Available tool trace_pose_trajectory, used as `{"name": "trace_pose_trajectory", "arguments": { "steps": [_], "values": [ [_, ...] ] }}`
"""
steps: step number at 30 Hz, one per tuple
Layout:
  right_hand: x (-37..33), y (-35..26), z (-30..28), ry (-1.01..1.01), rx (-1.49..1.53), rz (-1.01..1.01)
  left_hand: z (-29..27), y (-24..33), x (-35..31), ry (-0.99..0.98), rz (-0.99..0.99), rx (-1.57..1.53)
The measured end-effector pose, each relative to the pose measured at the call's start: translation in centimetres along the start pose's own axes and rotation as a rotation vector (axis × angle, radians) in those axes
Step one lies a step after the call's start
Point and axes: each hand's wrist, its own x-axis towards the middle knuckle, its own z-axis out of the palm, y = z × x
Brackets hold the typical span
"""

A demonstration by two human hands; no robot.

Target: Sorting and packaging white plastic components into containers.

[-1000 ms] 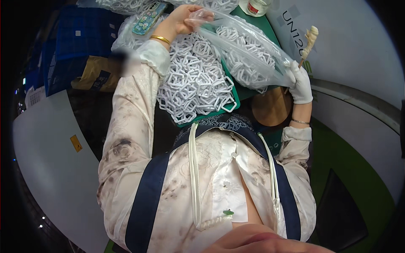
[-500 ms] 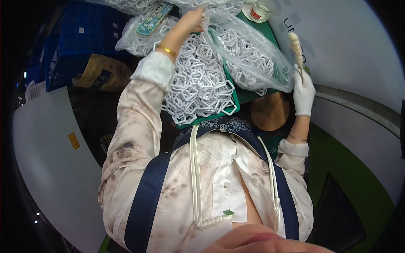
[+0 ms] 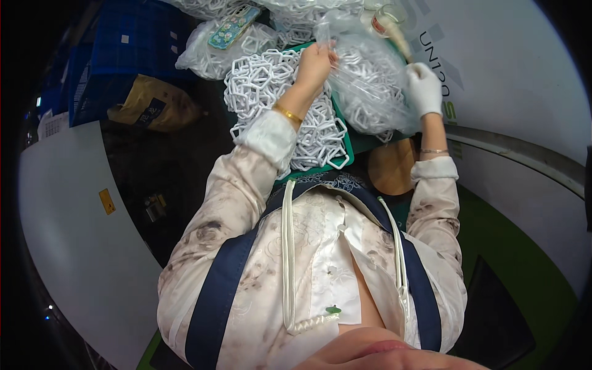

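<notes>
My bare left hand (image 3: pixel 316 65) is closed on the edge of a clear plastic bag (image 3: pixel 402 117), just above the green tray (image 3: pixel 349 148). Loose white plastic links (image 3: pixel 262 83), angular rings with a gap, are heaped in that tray. More of the same links show through the bag, which lies along the tray's right side. A white glove covers my right hand (image 3: pixel 425 91), whose fingers are closed round a cream, knobbly stick (image 3: pixel 398 42) with a thin end. The stick leans away from me, its far end beside a glass jar (image 3: pixel 387 17) and blurred.
A phone in a patterned case (image 3: pixel 234 28) lies on another bag of links (image 3: pixel 203 55) at the back left. Blue crates (image 3: pixel 135 46) and a brown paper sack (image 3: pixel 154 102) are farther left. A round wooden stool top (image 3: pixel 392 166) sits below the table's edge. A pale wall (image 3: pixel 512 74) borders the right.
My left hand has come right and nearer with the bag's edge, pulling it over. My right hand has moved left and away, tilting the stick from upright toward the jar.
</notes>
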Motion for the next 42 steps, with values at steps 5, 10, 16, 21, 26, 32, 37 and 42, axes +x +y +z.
{"name": "trace_pose_trajectory", "arguments": {
  "steps": [5, 10, 16, 21, 26, 32, 37, 42],
  "values": [
    [1.7, -0.8, -4.7, 0.152, 0.704, 0.015, 0.6, 4.1, -2.8, -0.044, 0.288, 0.012],
    [0.9, 1.0, -2.4, 0.323, 0.272, 0.021, -0.1, 0.6, -1.2, -0.025, 0.087, 0.075],
    [-5.1, -2.4, -4.5, 0.370, 0.618, -0.131, 1.3, 4.2, -4.0, 0.392, 1.095, 0.849],
    [-7.3, -0.1, -0.6, -0.071, 0.342, 0.014, 4.4, -1.1, -2.1, -0.821, 0.626, 1.520],
    [-11.4, 2.7, 1.4, -0.106, 0.357, 0.095, 5.6, -2.5, 1.9, -0.885, 0.711, 1.618],
    [-13.5, 2.7, 1.4, -0.074, 0.489, 0.186, 7.4, -4.7, 3.6, -0.250, 0.871, 1.429],
    [-14.9, 3.7, 2.5, -0.023, 0.574, 0.205, 6.2, -5.1, -2.1, -0.841, 0.835, 1.389],
    [-16.0, 3.6, 3.8, -0.056, 0.523, 0.121, 4.1, -6.5, 3.4, -0.571, 1.175, 1.628]
  ]
}}
